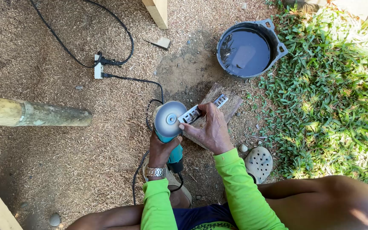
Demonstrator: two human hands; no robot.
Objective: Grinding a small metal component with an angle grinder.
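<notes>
While I crouch over the sawdust-strewn ground, my left hand (162, 149) is wrapped tight around the body of one teal angle grinder with a round grey disc (170, 119), its disc facing up toward me. A metal wristwatch (156, 171) sits on that wrist, just above my lime-green sleeve. My right hand (209, 130) is closed on one flat metal planer blade with slots (202, 109), fingers pinching it along its length and pressing it against the rim of the disc. The far end of the blade pokes out past my fingers over one weathered wooden block (231, 106) that lies on the ground just behind my hands.

One black round rubber tub filled with dark water (248, 49) stands beyond the block, at the edge of the grass. One white power strip (98, 67) lies to the left, well apart from my hands, with two black cables running into it; one of them snakes back toward the grinder. One thick round wooden pole (30, 113) lies across the left side. One small wood offcut (162, 42) rests near the top, beside the foot of one pale timber post (158, 10). One grey perforated clog (258, 163) shows on my right foot, just beside my right elbow.
</notes>
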